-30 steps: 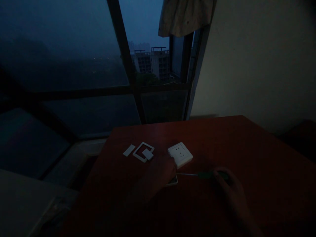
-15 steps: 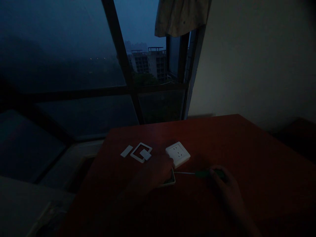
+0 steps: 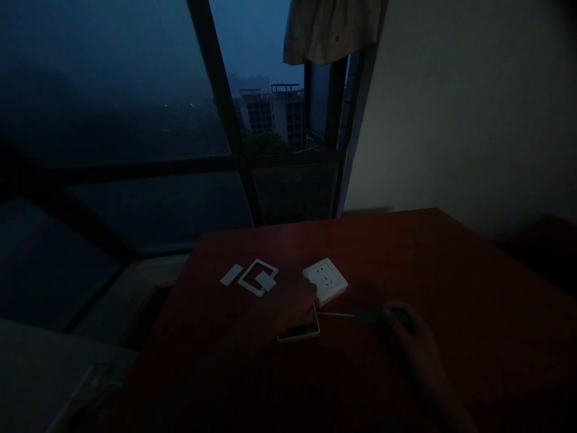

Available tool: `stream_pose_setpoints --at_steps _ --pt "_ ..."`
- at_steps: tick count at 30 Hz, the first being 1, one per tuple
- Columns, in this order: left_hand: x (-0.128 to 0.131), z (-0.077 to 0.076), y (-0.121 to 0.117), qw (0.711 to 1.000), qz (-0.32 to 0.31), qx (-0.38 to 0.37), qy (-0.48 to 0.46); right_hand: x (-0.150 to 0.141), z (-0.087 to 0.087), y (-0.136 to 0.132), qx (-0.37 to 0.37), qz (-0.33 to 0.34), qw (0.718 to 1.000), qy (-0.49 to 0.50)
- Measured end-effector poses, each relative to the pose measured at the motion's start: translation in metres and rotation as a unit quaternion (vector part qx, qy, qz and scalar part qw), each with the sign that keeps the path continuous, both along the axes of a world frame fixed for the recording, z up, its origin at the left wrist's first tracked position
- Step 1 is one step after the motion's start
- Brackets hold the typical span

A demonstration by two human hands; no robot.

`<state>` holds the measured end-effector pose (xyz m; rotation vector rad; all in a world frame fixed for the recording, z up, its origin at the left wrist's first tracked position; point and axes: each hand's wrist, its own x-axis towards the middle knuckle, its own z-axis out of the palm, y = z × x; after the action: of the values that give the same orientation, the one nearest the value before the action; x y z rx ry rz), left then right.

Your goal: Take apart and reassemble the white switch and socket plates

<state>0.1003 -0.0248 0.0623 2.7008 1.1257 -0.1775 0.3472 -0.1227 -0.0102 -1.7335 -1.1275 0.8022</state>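
My right hand (image 3: 417,337) is closed round the green handle of a screwdriver (image 3: 369,317). Its thin metal shaft points left, and the tip meets the right edge of a white-rimmed square piece (image 3: 300,338), dark inside, perhaps a wall switch or socket. Over that piece lies my left hand (image 3: 293,304), fingers curled on its far side and holding it against the table; the dark hides most of the fingers. Just beyond sits a white wall socket (image 3: 331,282), face up, close to my left fingertips.
A white square frame (image 3: 249,288) lies left of the hands, with a small white plate (image 3: 265,281) resting across its corner. Another white strip (image 3: 231,275) is farther left. The reddish table (image 3: 383,246) borders a window (image 3: 288,186) and a pale wall (image 3: 451,120). The light is very dim.
My left hand has shifted slightly, and more of the near rim of the square piece shows beneath it. The right hand and screwdriver have hardly moved.
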Motion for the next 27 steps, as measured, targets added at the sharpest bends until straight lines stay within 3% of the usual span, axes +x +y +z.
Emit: stream_pose_setpoints --at_steps 9,18,22,27 --pt "-0.002 0.007 0.003 1.000 0.000 -0.005 -0.028 0.001 -0.004 0.002 0.009 0.002 1.000 0.011" --pt "-0.013 -0.004 -0.001 0.993 0.044 0.000 -0.105 0.001 -0.003 0.002 0.009 0.003 1.000 0.001" --pt "-0.043 -0.011 -0.007 0.974 0.122 0.015 -0.193 0.001 -0.002 0.000 0.014 -0.003 1.000 0.003" --pt "-0.118 -0.039 -0.019 0.944 0.242 0.097 -0.200 0.004 -0.005 -0.001 0.022 -0.016 1.000 0.000"
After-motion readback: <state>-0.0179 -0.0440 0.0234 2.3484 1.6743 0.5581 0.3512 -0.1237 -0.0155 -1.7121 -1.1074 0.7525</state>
